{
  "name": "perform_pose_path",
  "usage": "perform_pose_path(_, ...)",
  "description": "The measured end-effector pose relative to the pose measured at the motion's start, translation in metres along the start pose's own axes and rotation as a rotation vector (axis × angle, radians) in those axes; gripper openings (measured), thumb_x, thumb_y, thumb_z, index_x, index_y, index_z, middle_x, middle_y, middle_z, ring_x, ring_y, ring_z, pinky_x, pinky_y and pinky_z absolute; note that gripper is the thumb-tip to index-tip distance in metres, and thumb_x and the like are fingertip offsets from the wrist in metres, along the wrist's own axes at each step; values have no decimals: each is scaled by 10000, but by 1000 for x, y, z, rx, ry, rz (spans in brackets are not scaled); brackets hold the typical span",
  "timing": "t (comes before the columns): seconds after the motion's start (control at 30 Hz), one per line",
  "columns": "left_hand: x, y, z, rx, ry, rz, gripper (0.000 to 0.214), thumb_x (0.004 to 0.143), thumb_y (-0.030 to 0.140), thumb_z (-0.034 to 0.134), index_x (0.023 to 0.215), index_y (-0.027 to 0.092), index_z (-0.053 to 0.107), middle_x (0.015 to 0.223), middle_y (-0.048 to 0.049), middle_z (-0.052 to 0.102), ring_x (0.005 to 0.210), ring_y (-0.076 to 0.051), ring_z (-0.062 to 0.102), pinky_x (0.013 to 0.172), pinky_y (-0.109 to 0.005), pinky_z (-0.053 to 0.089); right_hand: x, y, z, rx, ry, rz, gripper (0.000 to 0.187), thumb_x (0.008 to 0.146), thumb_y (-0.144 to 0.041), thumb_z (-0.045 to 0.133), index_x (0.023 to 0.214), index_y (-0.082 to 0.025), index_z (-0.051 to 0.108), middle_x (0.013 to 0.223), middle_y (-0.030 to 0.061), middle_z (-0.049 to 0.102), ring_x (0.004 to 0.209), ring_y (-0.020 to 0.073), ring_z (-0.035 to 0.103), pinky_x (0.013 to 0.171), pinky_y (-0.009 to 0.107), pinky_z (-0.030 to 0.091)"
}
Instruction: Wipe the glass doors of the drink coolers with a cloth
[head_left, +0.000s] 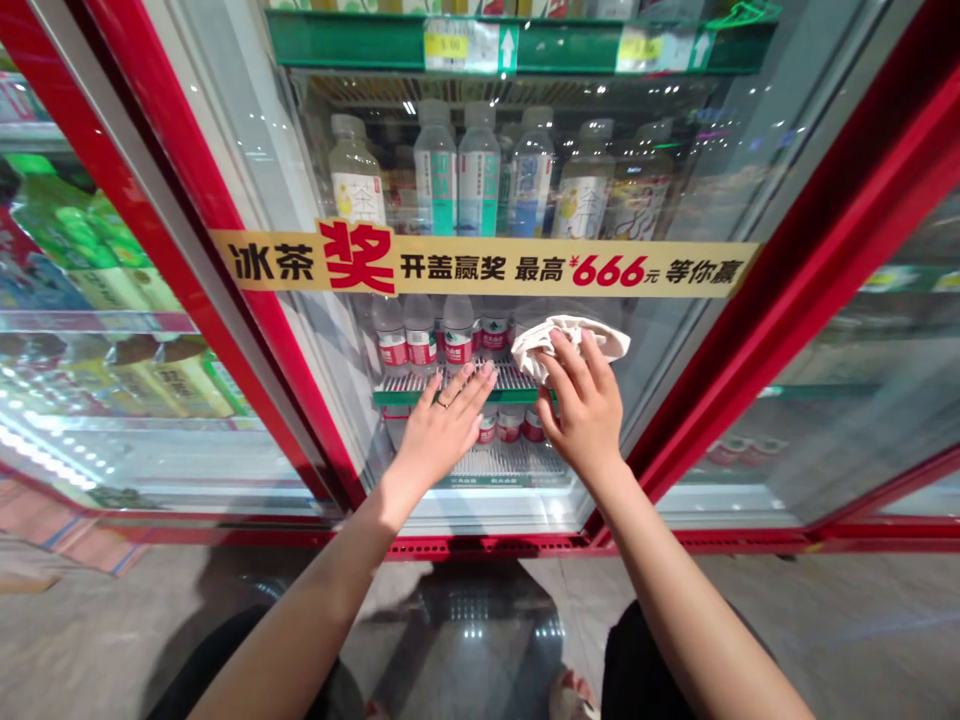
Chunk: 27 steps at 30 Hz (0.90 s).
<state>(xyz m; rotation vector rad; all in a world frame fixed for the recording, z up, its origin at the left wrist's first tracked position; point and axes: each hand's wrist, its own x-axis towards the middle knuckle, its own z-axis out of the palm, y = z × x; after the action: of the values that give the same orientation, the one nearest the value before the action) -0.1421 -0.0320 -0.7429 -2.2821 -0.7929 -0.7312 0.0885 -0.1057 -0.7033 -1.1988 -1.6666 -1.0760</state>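
In the head view a tall glass fridge door (480, 510) with a red frame stands right in front of me. My right hand (589, 410) presses a crumpled white cloth (609, 338) against the glass, just below a yellow printed strip (457, 268). The cloth is bunched beneath and beyond my fingers. To the left, my left hand (446, 425), with a ring on one finger, is stretched out flat with its fingers extended; it is at the glass, though I cannot tell whether it touches. Red-labelled water bottles (457, 340) show behind the door, partly covered by my hands.
Soda and tea bottles (480, 180) stand on a shelf above the strip, under a green price rail (375, 42). Red door frames (780, 290) flank the glass, with more stocked fridge sections on both sides. The grey tiled floor (885, 620) lies below.
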Motion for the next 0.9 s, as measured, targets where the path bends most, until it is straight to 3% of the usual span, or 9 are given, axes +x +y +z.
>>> perform_pose_path(0.07, 0, 0, 3, 0, 6, -1, 932, 1029, 332, 611, 1771, 228, 56, 1805, -27, 284, 1724, -207, 86, 1426, -444, 68, -2, 0, -1, -55, 29, 34, 470, 983, -202, 589, 1448, -236, 650, 1524, 95, 702, 1545, 328, 531, 1229, 515, 511)
perform_pose_path(0.13, 0, 0, 3, -3, 4, 6, 916, 1035, 335, 599, 1771, 225, 65, 1804, -31, 289, 1725, -205, 77, 1427, -445, 53, -4, -1, -1, -84, 32, 96, 489, 984, -210, 579, 1469, -246, 635, 1545, 91, 687, 1531, 326, 548, 1238, 523, 501)
perform_pose_path(0.23, 1, 1, -1, -8, -6, 5, 855, 1052, 337, 567, 1771, 222, 117, 1794, -44, 316, 1723, -216, 119, 1425, -450, 33, -3, -4, 2, -36, -2, 117, 596, 983, -218, 570, 1578, -225, 538, 1644, 109, 596, 1632, 330, 406, 1294, 566, 437)
perform_pose_path(0.33, 1, 1, -5, -8, 4, 15, 808, 1064, 335, 546, 1765, 207, 166, 1785, -57, 338, 1716, -228, 177, 1421, -459, 11, -3, -6, 4, 10, -59, 24, 622, 988, -202, 567, 1607, -223, 508, 1668, 102, 572, 1677, 311, 316, 1308, 566, 416)
perform_pose_path(0.43, 0, 1, -7, -8, 23, 31, 804, 1064, 330, 545, 1763, 195, 171, 1784, -59, 338, 1712, -230, 198, 1420, -457, 24, -4, -2, 3, -4, -74, -44, 540, 992, -184, 582, 1528, -245, 593, 1594, 83, 652, 1609, 300, 451, 1256, 515, 481)
perform_pose_path(0.53, 0, 1, -8, -7, 12, 22, 829, 1057, 328, 555, 1766, 199, 146, 1785, -54, 334, 1713, -231, 198, 1418, -444, 75, -4, 4, 0, -20, -28, 10, 545, 980, -165, 590, 1516, -261, 608, 1562, 74, 681, 1548, 301, 533, 1234, 511, 507)
perform_pose_path(0.63, 0, 3, -8, -3, 9, 10, 834, 1059, 328, 549, 1766, 198, 126, 1781, -54, 338, 1711, -232, 208, 1418, -443, 65, 1, 3, -2, 3, -14, 56, 615, 976, -167, 585, 1586, -233, 539, 1629, 97, 616, 1622, 315, 427, 1293, 557, 451)
perform_pose_path(0.73, 0, 4, -7, -12, 6, 0, 834, 1067, 325, 539, 1766, 196, 102, 1778, -58, 338, 1706, -236, 227, 1418, -451, 48, 8, -2, -3, 25, -52, -12, 603, 986, -175, 590, 1586, -170, 526, 1638, 141, 598, 1681, 320, 304, 1312, 561, 427)
perform_pose_path(0.9, 0, 4, -7, -35, -5, 1, 863, 1062, 318, 548, 1764, 202, 60, 1781, -56, 328, 1704, -245, 233, 1416, -458, 104, 8, 4, -5, 18, -4, -85, 488, 991, -182, 609, 1478, -208, 625, 1515, 103, 714, 1572, 313, 503, 1223, 509, 526)
